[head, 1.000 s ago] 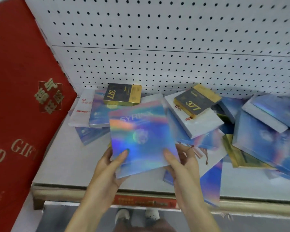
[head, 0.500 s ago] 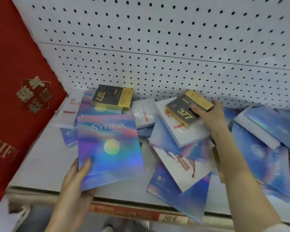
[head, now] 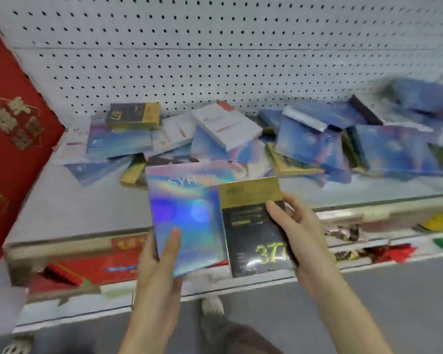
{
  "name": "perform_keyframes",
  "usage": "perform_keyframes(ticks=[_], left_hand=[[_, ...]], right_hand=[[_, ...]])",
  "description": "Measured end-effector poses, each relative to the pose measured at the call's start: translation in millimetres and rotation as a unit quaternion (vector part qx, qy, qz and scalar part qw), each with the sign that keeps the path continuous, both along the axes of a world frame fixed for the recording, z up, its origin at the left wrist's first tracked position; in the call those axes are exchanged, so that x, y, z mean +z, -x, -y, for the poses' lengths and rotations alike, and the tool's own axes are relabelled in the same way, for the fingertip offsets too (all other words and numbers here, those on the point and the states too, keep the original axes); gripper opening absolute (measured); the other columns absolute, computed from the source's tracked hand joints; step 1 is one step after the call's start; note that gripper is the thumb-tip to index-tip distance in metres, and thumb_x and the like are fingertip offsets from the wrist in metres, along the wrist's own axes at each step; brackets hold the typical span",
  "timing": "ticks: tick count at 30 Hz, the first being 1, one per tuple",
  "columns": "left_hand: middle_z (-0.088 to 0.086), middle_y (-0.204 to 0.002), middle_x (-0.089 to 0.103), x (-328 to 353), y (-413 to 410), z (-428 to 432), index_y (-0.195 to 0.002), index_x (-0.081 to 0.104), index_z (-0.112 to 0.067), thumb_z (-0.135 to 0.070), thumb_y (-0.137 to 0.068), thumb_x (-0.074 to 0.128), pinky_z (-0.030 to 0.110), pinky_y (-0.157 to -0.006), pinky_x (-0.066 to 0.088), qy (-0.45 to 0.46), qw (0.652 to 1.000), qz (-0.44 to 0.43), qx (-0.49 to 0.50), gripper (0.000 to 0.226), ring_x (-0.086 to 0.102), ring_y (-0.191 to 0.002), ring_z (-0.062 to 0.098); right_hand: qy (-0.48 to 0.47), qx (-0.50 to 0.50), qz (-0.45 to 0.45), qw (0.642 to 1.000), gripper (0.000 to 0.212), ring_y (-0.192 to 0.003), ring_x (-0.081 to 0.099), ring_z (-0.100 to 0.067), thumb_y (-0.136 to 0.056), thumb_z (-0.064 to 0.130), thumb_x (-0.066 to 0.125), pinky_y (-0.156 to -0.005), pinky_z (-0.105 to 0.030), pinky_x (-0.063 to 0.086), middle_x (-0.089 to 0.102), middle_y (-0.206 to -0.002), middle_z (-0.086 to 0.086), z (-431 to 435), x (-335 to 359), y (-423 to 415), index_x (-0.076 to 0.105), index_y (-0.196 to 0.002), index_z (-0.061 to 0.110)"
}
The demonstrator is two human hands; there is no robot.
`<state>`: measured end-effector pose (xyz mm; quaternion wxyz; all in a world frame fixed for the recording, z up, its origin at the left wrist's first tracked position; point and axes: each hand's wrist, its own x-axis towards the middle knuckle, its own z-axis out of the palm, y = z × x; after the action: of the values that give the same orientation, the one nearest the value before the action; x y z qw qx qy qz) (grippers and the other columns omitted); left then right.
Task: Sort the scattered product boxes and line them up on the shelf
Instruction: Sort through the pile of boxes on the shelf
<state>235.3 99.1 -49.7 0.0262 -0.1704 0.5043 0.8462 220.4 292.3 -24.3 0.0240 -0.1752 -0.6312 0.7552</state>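
Nearest us, above a shoe on the grey floor, our left hand holds the holographic box by its lower left corner, thumb flat on the shiny face. Our right hand grips the black-and-gold box along its right edge, thumb on the front and fingers curled behind. This box overlaps the right side of the holographic one, and both hang in front of the shelf's lip, over a lower shelf of red packets. Beyond the lip, the shelf shows a bare grey stretch at front left, bounded on the left by a tall red gift box that leans in at that end. A narrower bare strip runs along the front to the right. Behind this room the heap blocks the whole back. A second black-and-gold box lies on top at the left, a tilted white box sits mid-pile, and blue boxes overlap towards the right, where blur perhaps hides how they lie. The heap ends against the white pegboard.
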Motion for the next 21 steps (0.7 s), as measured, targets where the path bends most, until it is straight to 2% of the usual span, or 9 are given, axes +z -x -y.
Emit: perform_keyframes(ticks=[2, 3, 5, 7, 9, 11, 13, 17, 21], left_hand=[[-0.004, -0.103, 0.073, -4, -30, -25, -0.103, 0.069, -0.028, -0.036, -0.054, 0.085, 0.033, -0.075, 0.054, 0.037, 0.998, 0.009, -0.045, 0.053, 0.069, -0.095, 0.019], [-0.004, -0.104, 0.073, -5, -44, -38, -0.106, 0.067, -0.028, -0.027, -0.054, 0.087, 0.036, -0.08, 0.051, 0.058, 0.996, 0.014, -0.07, 0.056, 0.067, -0.099, 0.02], [-0.002, -0.103, 0.073, -6, -67, -62, -0.109, 0.065, -0.027, -0.026, -0.049, 0.084, 0.039, -0.083, 0.052, 0.075, 0.99, 0.029, -0.112, 0.063, 0.068, -0.098, 0.022], [0.003, -0.105, 0.073, -2, -82, -84, -0.112, 0.064, -0.024, -0.021, -0.046, 0.088, 0.049, -0.091, 0.051, 0.078, 0.985, 0.036, -0.153, 0.071, 0.067, -0.1, 0.028], [0.007, -0.108, 0.072, 1, -90, -106, -0.115, 0.064, -0.02, -0.016, -0.048, 0.089, 0.052, -0.096, 0.049, 0.075, 0.978, 0.032, -0.19, 0.071, 0.067, -0.102, 0.03], [0.007, -0.108, 0.072, 4, -93, -131, -0.116, 0.064, -0.018, -0.015, -0.048, 0.086, 0.046, -0.094, 0.05, 0.072, 0.975, 0.023, -0.208, 0.071, 0.067, -0.103, 0.029], [0.007, -0.108, 0.072, 9, -95, -159, -0.117, 0.063, -0.016, -0.016, -0.053, 0.079, 0.042, -0.09, 0.051, 0.065, 0.975, 0.015, -0.214, 0.066, 0.067, -0.103, 0.029], [0.008, -0.108, 0.072, 10, -88, -232, -0.116, 0.062, -0.014, -0.008, -0.058, 0.078, 0.032, -0.071, 0.056, 0.062, 0.965, -0.008, -0.253, 0.06, 0.07, -0.093, 0.024], [0.011, -0.111, 0.071, 5, -88, -337, -0.119, 0.061, -0.015, -0.014, -0.054, 0.082, 0.04, -0.075, 0.055, 0.06, 0.956, -0.028, -0.287, 0.069, 0.067, -0.098, 0.032]], right_hand=[[-0.034, -0.055, 0.022, 0.998, 0.017, -0.091, 0.071, -0.02, -0.09, 0.011, 0.062, -0.079, -0.032, 0.057, 0.076, -0.092, -0.002, -7, -10, -40, 0.065, -0.106, 0.014], [-0.049, -0.069, 0.025, 0.996, 0.018, -0.094, 0.07, -0.021, -0.09, 0.012, 0.062, -0.083, -0.036, 0.056, 0.075, -0.096, -0.002, -12, -11, -57, 0.065, -0.108, 0.014], [-0.079, -0.086, 0.021, 0.993, 0.022, -0.098, 0.068, -0.023, -0.088, 0.016, 0.067, -0.086, -0.04, 0.055, 0.073, -0.102, -0.004, -24, -7, -85, 0.065, -0.11, 0.016], [-0.098, -0.11, 0.01, 0.989, 0.026, -0.098, 0.068, -0.021, -0.083, 0.022, 0.069, -0.084, -0.037, 0.055, 0.072, -0.103, -0.002, -41, -4, -110, 0.065, -0.109, 0.021], [-0.082, -0.135, 0.009, 0.987, 0.024, -0.095, 0.069, -0.022, -0.086, 0.019, 0.068, -0.079, -0.034, 0.055, 0.073, -0.1, -0.003, -63, -3, -131, 0.064, -0.11, 0.021], [-0.04, -0.151, 0.018, 0.988, 0.027, -0.09, 0.071, -0.025, -0.088, 0.016, 0.067, -0.075, -0.035, 0.056, 0.073, -0.096, -0.008, -87, -2, -151, 0.061, -0.114, 0.02], [-0.054, -0.14, 0.024, 0.988, 0.034, -0.084, 0.071, -0.028, -0.083, 0.021, 0.07, -0.072, -0.039, 0.054, 0.073, -0.091, -0.01, -112, -3, -168, 0.058, -0.114, 0.027], [-0.11, -0.104, 0.025, 0.988, 0.045, -0.065, 0.066, -0.012, -0.089, 0.017, 0.065, -0.06, -0.029, 0.054, 0.072, -0.078, 0.005, -178, -3, -193, 0.046, -0.124, 0.039], [-0.108, -0.138, 0.003, 0.985, 0.045, -0.066, 0.065, -0.008, -0.092, 0.01, 0.059, -0.061, -0.022, 0.052, 0.072, -0.078, 0.01, -274, -5, -211, 0.046, -0.123, 0.039]])
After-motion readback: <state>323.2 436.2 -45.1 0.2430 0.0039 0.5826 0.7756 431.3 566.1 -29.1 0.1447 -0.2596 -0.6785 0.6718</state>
